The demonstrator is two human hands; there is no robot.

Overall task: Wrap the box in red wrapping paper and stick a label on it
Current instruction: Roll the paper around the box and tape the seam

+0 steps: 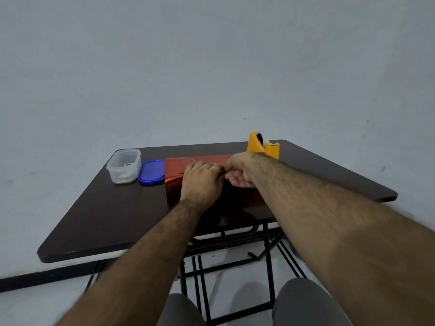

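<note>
My 2 hands meet mid-table on the shiny red foil wrapping paper (174, 184): left hand (202, 182) pinches a fold, right hand (240, 172) cupped, grip unclear. Foil seems thin, slippery; I'd hold its creased edge.

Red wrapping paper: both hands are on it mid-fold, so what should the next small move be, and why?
Probably hold the fold down with the left hand and free the right hand to reach for the yellow tape dispenser just behind it. Both hands meet on the red wrapping paper, and no tape is visible on it.
</note>
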